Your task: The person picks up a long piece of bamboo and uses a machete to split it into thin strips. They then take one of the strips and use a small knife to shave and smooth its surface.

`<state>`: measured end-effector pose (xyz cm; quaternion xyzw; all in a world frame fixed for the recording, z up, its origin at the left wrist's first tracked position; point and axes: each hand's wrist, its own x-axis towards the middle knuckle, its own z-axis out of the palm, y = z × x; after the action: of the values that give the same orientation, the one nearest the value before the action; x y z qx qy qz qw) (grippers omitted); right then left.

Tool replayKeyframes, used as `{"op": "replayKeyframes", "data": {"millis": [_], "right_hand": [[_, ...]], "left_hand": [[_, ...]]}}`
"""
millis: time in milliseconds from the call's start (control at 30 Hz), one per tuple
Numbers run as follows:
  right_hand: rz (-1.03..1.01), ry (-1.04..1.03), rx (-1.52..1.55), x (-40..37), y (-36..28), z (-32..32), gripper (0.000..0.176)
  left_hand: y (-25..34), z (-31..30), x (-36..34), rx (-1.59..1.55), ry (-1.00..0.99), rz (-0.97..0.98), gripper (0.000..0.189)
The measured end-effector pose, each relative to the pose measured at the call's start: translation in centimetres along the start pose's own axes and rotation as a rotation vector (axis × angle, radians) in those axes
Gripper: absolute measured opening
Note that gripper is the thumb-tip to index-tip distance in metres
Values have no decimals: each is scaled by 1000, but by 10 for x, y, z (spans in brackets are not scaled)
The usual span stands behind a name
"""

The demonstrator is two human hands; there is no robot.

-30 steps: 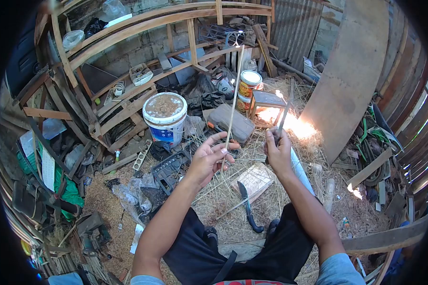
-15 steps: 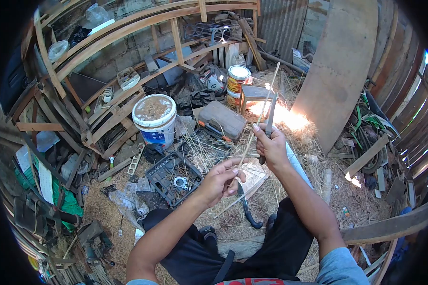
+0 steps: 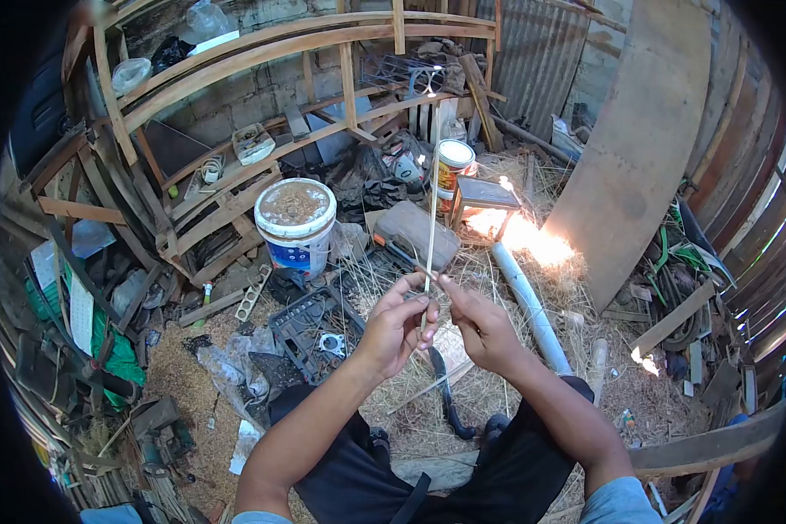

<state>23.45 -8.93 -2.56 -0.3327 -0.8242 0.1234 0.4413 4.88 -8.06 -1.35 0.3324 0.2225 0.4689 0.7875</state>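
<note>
Pinching a thin stick [image 3: 433,218], lengthwise away from the lap, in nearly closed fingers of left hand [image 3: 388,332], nearer of 2. Holding right hand [image 3: 487,335] curled just right of it; cannot tell what, if anything, inside.

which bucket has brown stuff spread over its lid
The large white bucket with the blue label; the smaller orange-labelled bucket has a pale, cleaner lid.

You hold a thin, pale strip [image 3: 432,218] upright in your left hand [image 3: 396,327], your right hand [image 3: 482,332] close against it, above a straw-strewn floor [image 3: 408,382] where a dark curved tool [image 3: 450,403] lies near your feet.
</note>
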Motion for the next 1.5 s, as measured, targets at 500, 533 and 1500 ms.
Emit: {"op": "replayKeyframes", "data": {"millis": [500, 533, 1500], "right_hand": [[670, 282, 817, 6, 14, -10, 35], [692, 272, 792, 6, 15, -11, 34], [-235, -158, -196, 1, 0, -13, 72]], "left_hand": [[-20, 5, -13, 220, -238, -158, 46], [-24, 2, -14, 186, -270, -161, 47], [13, -6, -31, -75, -310, -179, 69]]}}
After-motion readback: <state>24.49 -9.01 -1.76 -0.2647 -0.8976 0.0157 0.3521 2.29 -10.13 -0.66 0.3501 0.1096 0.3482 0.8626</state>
